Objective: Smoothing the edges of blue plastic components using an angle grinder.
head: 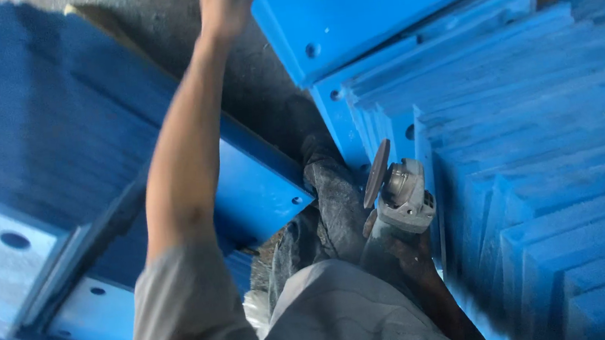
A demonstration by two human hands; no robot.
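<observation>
The blue plate (368,6), top centre, leans tilted over the stack (542,167), left hand (225,2) at its edge, fingers' grip unclear. It could slip onto the grinder (399,197), which the right hand (401,249) clasps low beside the stack, disc bare near the leg.

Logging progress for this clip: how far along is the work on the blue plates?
Done: cannot tell; no plate shows clear grinding marks. In hand: left hand grips the edge of a blue plate raised off the leaning row; right hand holds an angle grinder off the metal. Left: that row, apparently.

A metal workshop — stacked blue steel plates (538,130), an angle grinder (399,193).
</observation>
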